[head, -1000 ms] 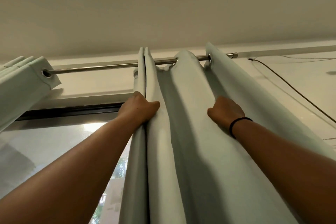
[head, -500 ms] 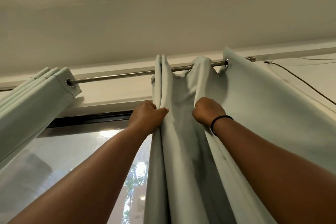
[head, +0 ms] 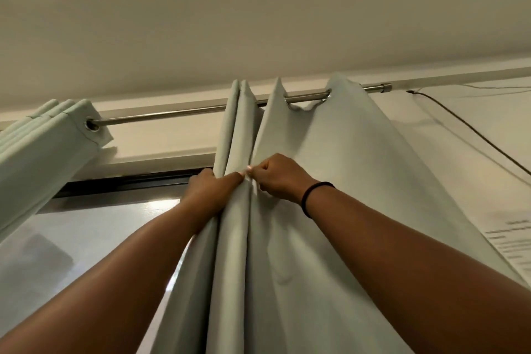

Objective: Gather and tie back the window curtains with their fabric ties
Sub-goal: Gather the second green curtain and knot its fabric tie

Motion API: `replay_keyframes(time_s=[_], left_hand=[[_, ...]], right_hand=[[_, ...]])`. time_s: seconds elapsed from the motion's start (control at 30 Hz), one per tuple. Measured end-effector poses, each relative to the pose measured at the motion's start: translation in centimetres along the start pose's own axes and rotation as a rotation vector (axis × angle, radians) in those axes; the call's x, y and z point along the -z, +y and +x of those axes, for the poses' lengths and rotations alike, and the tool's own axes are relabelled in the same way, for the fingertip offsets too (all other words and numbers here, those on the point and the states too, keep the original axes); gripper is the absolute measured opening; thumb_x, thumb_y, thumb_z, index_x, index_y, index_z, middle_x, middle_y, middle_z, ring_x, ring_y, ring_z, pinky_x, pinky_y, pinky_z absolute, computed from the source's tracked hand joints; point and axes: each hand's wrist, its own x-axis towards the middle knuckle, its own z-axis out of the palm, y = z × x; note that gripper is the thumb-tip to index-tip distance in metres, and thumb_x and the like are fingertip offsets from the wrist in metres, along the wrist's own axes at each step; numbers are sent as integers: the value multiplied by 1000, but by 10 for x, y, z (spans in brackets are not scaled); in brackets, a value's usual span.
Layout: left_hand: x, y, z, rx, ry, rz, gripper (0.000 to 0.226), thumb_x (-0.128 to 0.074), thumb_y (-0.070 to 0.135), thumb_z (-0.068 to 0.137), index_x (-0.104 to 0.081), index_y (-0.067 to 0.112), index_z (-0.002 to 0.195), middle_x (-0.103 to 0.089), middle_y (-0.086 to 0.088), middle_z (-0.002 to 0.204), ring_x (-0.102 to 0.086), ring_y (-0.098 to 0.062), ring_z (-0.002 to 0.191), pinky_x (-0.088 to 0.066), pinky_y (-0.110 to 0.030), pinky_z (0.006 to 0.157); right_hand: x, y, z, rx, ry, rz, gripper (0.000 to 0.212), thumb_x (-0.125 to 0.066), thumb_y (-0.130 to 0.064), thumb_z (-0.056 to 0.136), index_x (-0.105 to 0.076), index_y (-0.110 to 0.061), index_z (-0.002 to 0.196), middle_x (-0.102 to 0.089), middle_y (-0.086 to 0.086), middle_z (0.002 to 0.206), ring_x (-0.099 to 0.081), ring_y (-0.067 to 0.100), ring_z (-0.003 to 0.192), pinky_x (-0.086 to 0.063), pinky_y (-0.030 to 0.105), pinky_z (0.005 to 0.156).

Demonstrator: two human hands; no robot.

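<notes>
Since half a second ago I see the right hand [head: 277, 178] has dragged its fold leftward, now meeting the left hand [head: 211, 191] thumb to thumb. Both are closed on the right curtain [head: 330, 195]: left clutches the bunched pleats, right pinches the next fold. The curtain hangs from the rod [head: 178, 113]; the left curtain [head: 43, 152] sits bunched at the far left.

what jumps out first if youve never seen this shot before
Two raised arms meet mid-frame, where the left hand and the right hand grip folds of the pale green curtain close together. It hangs from a metal rod under the ceiling. A second curtain sits bunched at the rod's left end.
</notes>
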Motion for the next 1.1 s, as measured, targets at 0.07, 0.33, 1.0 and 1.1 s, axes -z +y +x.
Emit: replay_keyframes(time_s=[0.07,0.33,1.0,1.1], left_hand=[[-19,7,-2,32,-66,-18,95,-64,82,49,-59,19,121,-64,-10,113,-64,-30,96,-54,-44,88],[-90,47,-23,72,-127,51,91,-77,57,65,-37,8,130,-54,-15,123,-56,-35,106,-48,-46,94],[-215,153,-24,-117,20,70,37,-46,8,87,-50,-5,121,-53,-26,126,-50,-42,116,-41,-39,94],[-242,182,-32,-164,-45,-8,41,-45,9,89,-47,-2,128,-50,-25,132,-47,-40,122,-38,-37,98]], right_hand=[[17,19,-9,-25,65,-7,62,-40,-64,87,-62,-13,58,-70,3,78,-63,25,77,-50,36,75],[116,107,-46,-330,484,-667,46,-50,-24,77,-41,-16,121,-35,12,128,-33,35,118,-30,47,95],[201,220,-95,-263,351,-666,10,-47,-14,88,-55,-15,83,-59,5,93,-58,27,83,-38,30,67],[215,224,-97,-272,356,-675,9,-49,-14,88,-56,-15,83,-61,4,90,-55,27,76,-37,29,65]])
